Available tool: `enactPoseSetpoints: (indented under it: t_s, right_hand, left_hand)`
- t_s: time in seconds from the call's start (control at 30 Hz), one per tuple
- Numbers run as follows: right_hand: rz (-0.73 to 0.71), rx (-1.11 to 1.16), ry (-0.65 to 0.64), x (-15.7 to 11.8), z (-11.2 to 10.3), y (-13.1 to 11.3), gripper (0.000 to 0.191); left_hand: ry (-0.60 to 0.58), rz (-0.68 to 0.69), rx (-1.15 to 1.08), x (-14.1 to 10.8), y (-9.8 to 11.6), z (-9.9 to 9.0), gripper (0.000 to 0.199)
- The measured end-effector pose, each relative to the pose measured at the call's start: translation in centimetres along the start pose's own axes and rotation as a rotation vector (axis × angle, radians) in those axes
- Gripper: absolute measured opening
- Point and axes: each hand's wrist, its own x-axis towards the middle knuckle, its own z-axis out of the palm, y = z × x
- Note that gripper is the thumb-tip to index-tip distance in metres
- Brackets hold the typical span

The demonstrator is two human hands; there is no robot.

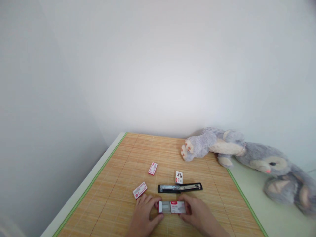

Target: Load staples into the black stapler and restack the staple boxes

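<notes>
Holding slid-apart red-and-white box point(177, 207) over bamboo mat point(111, 197), toward six o'clock on desk point(274, 214): pinched at nine-o'clock end by left hand point(144, 214), gripped at three by right hand point(198, 212). Noted from box: at twelve, unfolded stapler point(171, 188); just beyond, toward one, picture-sided carton point(179, 177); at ten, near left hand, second carton point(140, 190); at eleven, third carton point(153, 168); toward two, sprawled plush toy point(233, 148).

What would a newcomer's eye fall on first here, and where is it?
Probably the big grey plush toy, sprawled across the far right corner of the mat. Next, at the near side, the left hand and right hand hold a partly open box by its ends. Just beyond it lies an opened black stapler.
</notes>
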Motion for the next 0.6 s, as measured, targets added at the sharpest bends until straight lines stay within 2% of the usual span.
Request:
enactPoseSetpoints:
  t_s: [0.07, 0.2, 0.3, 0.37, 0.43, 0.5, 0.53, 0.6]
  right_hand:
    - [-0.013, 0.051, -0.015, -0.2, 0.8, 0.0, 0.030]
    - [-0.059, 0.125, 0.014, 0.1, 2.8, -1.7, 0.033]
    - [-0.064, 0.173, 0.003, 0.3, 2.7, -1.9, 0.038]
    - [-0.061, 0.189, 0.084, 0.3, 1.3, -0.7, 0.037]
    - [-0.069, 0.143, 0.293, 0.2, -0.9, 1.4, 0.036]
    - [-0.057, 0.045, 0.511, 0.1, -3.3, 3.8, 0.045]
    - [-0.047, 0.031, 0.537, 0.2, -4.4, 4.8, 0.056]
    - [-0.035, 0.111, 0.434, 0.3, -5.7, 6.4, 0.071]
  left_hand:
    - [-0.008, 0.004, 0.006, 0.2, 0.5, 0.5, 0.042]
    - [-0.015, 0.025, -0.006, 0.5, 1.5, 1.7, 0.042]
    - [0.008, 0.024, -0.007, 0.5, 1.6, 2.3, 0.047]
    - [0.022, 0.020, 0.000, 0.4, 1.5, 2.4, 0.055]
    - [0.039, 0.015, 0.019, 0.3, 1.5, 2.6, 0.063]
    - [0.069, -0.002, 0.052, 0.4, 1.8, 2.7, 0.069]
    - [0.084, -0.012, 0.073, 0.5, 2.0, 2.9, 0.070]
    - [0.110, -0.033, 0.116, 0.7, 2.3, 3.3, 0.070]
